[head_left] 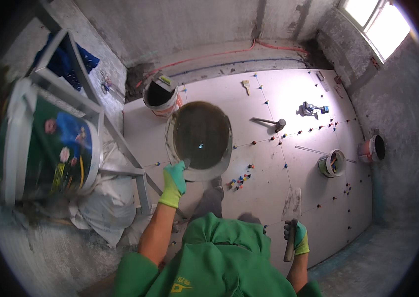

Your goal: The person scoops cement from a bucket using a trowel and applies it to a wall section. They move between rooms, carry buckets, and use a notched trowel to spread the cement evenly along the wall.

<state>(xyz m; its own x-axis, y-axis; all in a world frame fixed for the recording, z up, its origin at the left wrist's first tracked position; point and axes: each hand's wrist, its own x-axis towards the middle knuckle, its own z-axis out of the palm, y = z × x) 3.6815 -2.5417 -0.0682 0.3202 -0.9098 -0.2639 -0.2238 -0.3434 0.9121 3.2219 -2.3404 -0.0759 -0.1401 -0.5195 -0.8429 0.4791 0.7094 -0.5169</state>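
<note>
My left hand (174, 182), in a green glove, grips the near rim of a round grey mortar pan (200, 139) and holds it up above the tiled floor. The pan's inside is dark and smeared with wet mortar. My right hand (296, 236), in a dark and green glove, hangs low at my side and is closed on the handle of a trowel (291, 213), whose flat blade points up and away from me. My green shirt fills the lower middle of the view.
White floor tiles (288, 94) carry coloured levelling clips. On them lie a rubber mallet (269, 122), a brush (245, 86), a tool (312, 108) and small buckets (333, 164) (372, 149). An orange-rimmed bucket (160, 94) stands behind the pan. A ladder with a large bucket (51, 143) stands left.
</note>
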